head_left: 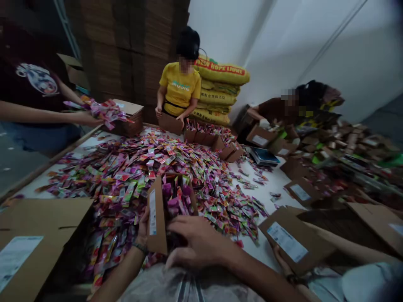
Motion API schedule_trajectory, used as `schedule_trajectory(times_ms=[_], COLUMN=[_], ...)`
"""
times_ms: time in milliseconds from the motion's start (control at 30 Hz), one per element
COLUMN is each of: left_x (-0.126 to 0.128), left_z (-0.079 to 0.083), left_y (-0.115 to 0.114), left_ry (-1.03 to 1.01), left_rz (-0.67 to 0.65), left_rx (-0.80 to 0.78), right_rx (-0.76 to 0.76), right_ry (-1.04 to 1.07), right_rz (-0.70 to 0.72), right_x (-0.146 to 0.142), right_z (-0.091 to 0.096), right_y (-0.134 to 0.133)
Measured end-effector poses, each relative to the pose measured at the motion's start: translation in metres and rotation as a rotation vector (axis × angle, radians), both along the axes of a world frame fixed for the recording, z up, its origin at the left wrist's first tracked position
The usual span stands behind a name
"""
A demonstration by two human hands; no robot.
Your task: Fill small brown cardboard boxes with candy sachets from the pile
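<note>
In front of me a small cardboard box (157,239) stands tilted, with a white label on its side and its top uncovered. Bright purple and pink packets (178,201) fill its inside. My left hand (144,228) grips the box from its left side, fingers partly hidden behind the cardboard. Over the near end of the opening hangs my right hand (195,241), its thumb and fingers apart; the fingertips reach toward the packets and are partly out of sight. A big heap of small colourful packets (126,167) surrounds the box.
A large carton (47,218) stands at near left. Co-workers line the white table (267,188): one in yellow (181,86) at the far side, others left and right. At near right a co-worker's hand holds a labelled box (289,239). Yellow sacks (217,92) are stacked behind.
</note>
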State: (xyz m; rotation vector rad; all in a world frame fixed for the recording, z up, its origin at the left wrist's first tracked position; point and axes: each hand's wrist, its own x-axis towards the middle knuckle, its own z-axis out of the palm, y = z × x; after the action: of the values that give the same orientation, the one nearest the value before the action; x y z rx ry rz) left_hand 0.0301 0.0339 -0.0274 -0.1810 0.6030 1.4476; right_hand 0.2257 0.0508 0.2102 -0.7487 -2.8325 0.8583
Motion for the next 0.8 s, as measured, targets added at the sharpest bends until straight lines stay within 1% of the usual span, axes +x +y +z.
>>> schedule_trajectory(times_ms=[67, 133, 200, 267, 333, 400, 500, 567, 600, 633, 667, 700, 733, 767, 800], left_x=[-0.004, -0.008, -0.009, -0.010, -0.012, -0.014, -0.021, -0.027, -0.030, -0.032, -0.033, -0.034, -0.035, -0.035, -0.036], left_z=[0.000, 0.005, 0.015, 0.024, 0.027, 0.023, 0.009, 0.000, -0.005, -0.008, -0.011, -0.013, -0.014, -0.016, -0.017], left_y=[-0.002, -0.003, -0.005, -0.008, -0.011, -0.012, -0.010, -0.008, -0.007, -0.006, -0.007, -0.008, -0.009, -0.011, -0.013], left_ry=[0.001, 0.000, 0.020, 0.068, 0.094, 0.080, 0.043, 0.029, 0.024, 0.021, 0.018, 0.016, 0.014, 0.012, 0.011], left_rz=[0.055, 0.053, 0.042, 0.067, 0.079, 0.081, 0.108, 0.147, 0.165, 0.182, 0.191, 0.193, 0.187, 0.177, 0.163], left_rx=[0.000, -0.029, -0.068, -0.096, -0.084, -0.019, 0.043, 0.046, 0.048, 0.053, 0.059, 0.061, 0.057, 0.048, 0.033], right_rx=[0.096, 0.215, 0.319, 0.390, 0.432, 0.436, 0.335, 0.253, 0.250, 0.281, 0.340, 0.408, 0.464, 0.492, 0.487], right_ry=[0.124, 0.098, 0.003, -0.041, -0.026, -0.007, 0.032, 0.175, 0.278, 0.369, 0.424, 0.433, 0.406, 0.369, 0.352], right_rz=[-0.134, -0.249, -0.242, -0.174, -0.125, -0.112, -0.031, -0.010, -0.046, -0.109, -0.174, -0.208, -0.200, -0.162, -0.132], right_x=[-0.002, -0.011, -0.025, -0.037, -0.045, -0.048, -0.045, -0.042, -0.042, -0.042, -0.043, -0.045, -0.047, -0.048, -0.048], right_z=[0.000, -0.012, -0.033, -0.053, -0.063, -0.059, -0.034, -0.018, -0.013, -0.012, -0.013, -0.016, -0.023, -0.030, -0.039], right_y=[0.008, 0.019, 0.027, 0.028, 0.026, 0.024, 0.030, 0.040, 0.046, 0.051, 0.056, 0.061, 0.065, 0.069, 0.074])
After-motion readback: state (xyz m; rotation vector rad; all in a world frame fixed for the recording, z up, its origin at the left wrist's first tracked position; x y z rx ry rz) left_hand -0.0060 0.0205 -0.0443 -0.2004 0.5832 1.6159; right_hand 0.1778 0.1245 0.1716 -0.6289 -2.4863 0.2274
